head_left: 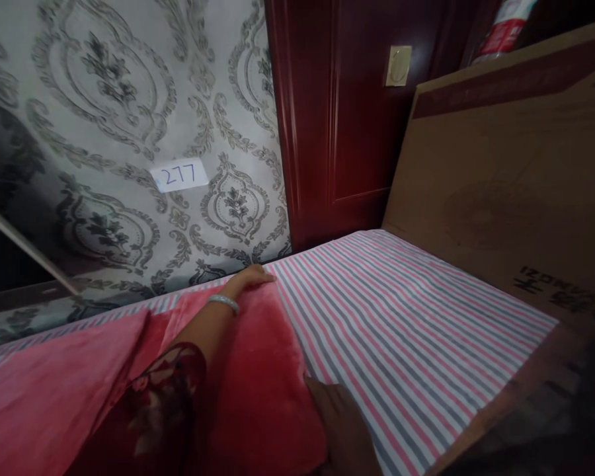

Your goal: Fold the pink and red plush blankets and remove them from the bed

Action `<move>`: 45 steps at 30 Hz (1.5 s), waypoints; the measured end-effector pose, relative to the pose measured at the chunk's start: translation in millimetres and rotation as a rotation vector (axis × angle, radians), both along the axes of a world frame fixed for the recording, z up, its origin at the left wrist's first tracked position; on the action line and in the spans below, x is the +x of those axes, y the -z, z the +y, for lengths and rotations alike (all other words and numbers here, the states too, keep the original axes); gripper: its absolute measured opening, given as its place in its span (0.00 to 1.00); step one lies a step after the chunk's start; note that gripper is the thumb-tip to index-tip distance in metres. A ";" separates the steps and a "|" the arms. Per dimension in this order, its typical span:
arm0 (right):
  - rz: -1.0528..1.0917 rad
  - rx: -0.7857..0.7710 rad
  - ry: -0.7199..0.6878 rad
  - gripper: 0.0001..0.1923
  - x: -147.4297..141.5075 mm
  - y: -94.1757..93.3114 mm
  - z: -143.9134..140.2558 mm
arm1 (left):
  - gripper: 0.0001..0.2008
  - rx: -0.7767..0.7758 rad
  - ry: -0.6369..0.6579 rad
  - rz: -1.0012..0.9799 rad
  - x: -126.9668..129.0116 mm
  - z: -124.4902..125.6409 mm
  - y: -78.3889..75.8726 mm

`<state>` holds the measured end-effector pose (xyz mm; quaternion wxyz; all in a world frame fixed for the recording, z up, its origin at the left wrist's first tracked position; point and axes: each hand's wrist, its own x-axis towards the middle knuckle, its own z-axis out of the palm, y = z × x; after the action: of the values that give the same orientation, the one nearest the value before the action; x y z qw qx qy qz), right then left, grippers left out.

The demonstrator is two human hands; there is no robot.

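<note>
A red plush blanket (pixel 262 390) lies folded on a bed with a pink, grey and white striped sheet (pixel 401 324). My left hand (pixel 250 277), a silver bracelet on its wrist, reaches across to the far corner of the blanket by the wall and rests on the fabric with fingers curled at the edge. My right hand (pixel 344 423) lies flat near the front, at the blanket's near right edge where it meets the sheet. Whether either hand pinches the cloth is hard to tell. A lighter pink cloth (pixel 54 390) spreads to the left.
Patterned grey wallpaper (pixel 129 119) with a paper label reading 277 (pixel 179 176) backs the bed. A dark red wooden door (pixel 347 112) stands at the far end. A large cardboard box (pixel 506 185) leans along the right side of the bed.
</note>
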<state>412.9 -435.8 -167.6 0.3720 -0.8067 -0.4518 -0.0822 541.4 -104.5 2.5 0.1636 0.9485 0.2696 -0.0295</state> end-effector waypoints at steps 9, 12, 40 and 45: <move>-0.165 0.038 0.064 0.51 -3.9 17.2 -3.6 | 0.19 0.041 -0.013 -0.135 -15.3 -4.4 44.3; -0.134 -0.029 -0.004 0.52 -2.9 -1.8 -8.5 | 0.19 0.042 -0.002 -0.165 -16.4 -6.2 46.8; 0.011 0.125 -0.142 0.45 -0.5 -27.3 -25.2 | 0.19 0.241 -0.123 -0.036 -157.0 69.9 30.7; 0.022 0.128 -0.130 0.41 0.4 -32.5 -28.9 | 0.20 0.257 -0.108 -0.103 -163.6 63.2 12.7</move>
<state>413.3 -464.7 -135.1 0.4322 -0.7512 -0.4929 -0.0774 377.8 -41.3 -10.2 0.0559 0.9461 0.3128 0.0626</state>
